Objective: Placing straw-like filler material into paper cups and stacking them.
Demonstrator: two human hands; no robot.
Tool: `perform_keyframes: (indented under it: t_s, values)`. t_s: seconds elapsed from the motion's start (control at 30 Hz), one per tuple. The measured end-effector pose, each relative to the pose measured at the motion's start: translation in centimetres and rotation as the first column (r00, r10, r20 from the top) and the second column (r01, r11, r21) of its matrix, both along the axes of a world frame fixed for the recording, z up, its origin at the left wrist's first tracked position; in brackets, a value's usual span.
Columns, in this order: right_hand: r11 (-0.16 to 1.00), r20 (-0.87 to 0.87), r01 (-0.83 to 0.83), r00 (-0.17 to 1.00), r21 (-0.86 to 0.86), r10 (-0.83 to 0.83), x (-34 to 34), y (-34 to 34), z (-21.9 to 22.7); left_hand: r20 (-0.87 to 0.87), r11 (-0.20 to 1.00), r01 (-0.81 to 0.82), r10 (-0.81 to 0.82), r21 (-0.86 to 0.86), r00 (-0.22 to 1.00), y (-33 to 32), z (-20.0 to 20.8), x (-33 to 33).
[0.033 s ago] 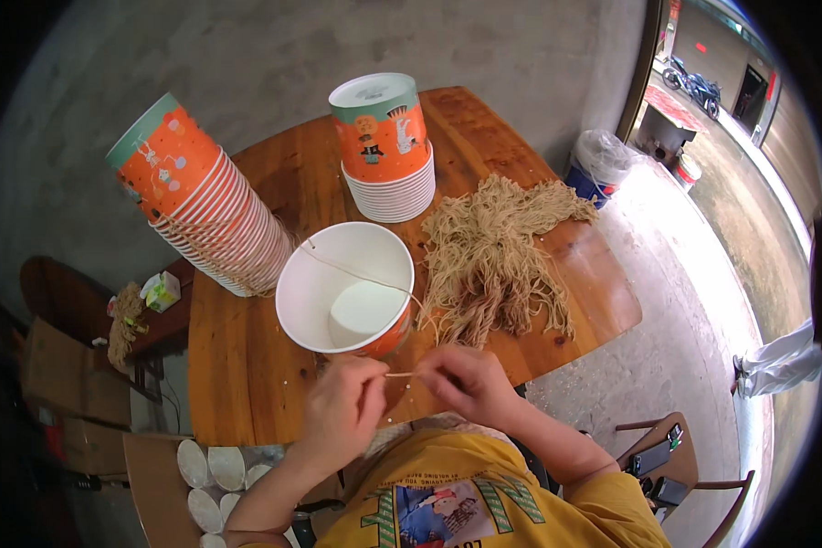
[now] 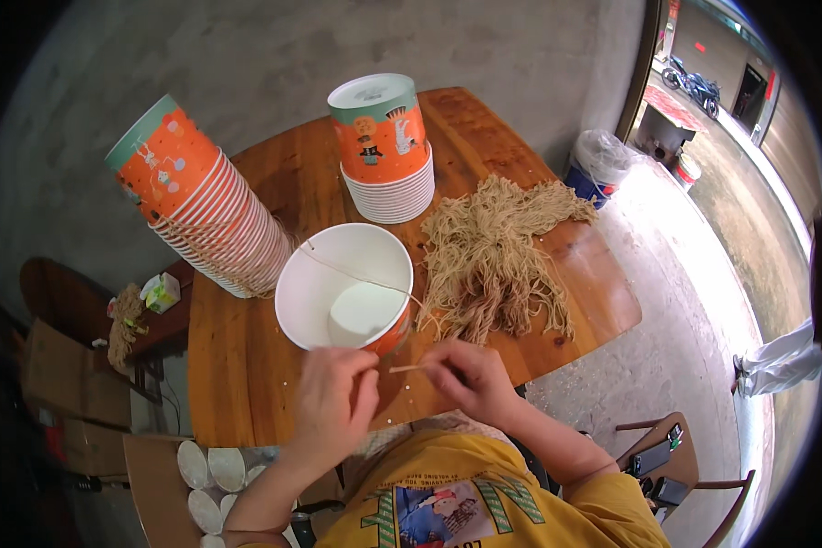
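Observation:
A paper bucket (image 2: 297,310), white inside and orange outside, stands at the near edge of the table. A thin cord (image 2: 361,277) runs across its opening from one rim side to the other. Just in front of the bucket, my right hand (image 2: 473,382) pinches a short tan strand (image 2: 407,369) whose free end points left. Close beside that end, my left hand (image 2: 333,402) has its fingers bent together; whether something is in them is hidden. Right of the bucket lies a loose heap of tan cords (image 2: 498,256).
On the wooden table (image 2: 237,393), a leaning stack of nested buckets (image 2: 215,205) is at left, an upright stack (image 2: 384,155) behind. A carton of white round lids (image 2: 205,466) sits below left. A chair (image 2: 703,457) holding dark devices and a blue bin (image 2: 594,173) are at right.
My left fingers have come away from the strand's left end, leaving a small gap. The right hand still pinches it, nearly unmoved.

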State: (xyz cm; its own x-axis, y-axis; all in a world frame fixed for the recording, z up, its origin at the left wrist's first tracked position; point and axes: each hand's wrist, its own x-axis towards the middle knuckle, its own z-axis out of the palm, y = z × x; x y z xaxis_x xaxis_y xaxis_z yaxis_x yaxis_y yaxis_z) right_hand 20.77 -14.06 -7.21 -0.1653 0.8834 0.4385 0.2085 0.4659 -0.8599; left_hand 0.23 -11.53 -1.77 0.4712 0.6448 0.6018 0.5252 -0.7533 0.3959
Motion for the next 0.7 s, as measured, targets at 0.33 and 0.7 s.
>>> perform_keyframes:
  t_s: [0.33,0.7]
  values:
    - [0.97,-0.113,0.174,0.981,0.169,-0.156,-1.4,3.0,-1.5,-0.087,0.823,0.036,-0.103,-0.567,0.991,5.3,3.3,0.0]
    - [0.895,0.049,0.2,0.97,0.398,-0.238,-2.3,4.2,0.2,0.144,0.457,0.185,-0.123,-0.87,0.982,9.2,4.8,-1.4]
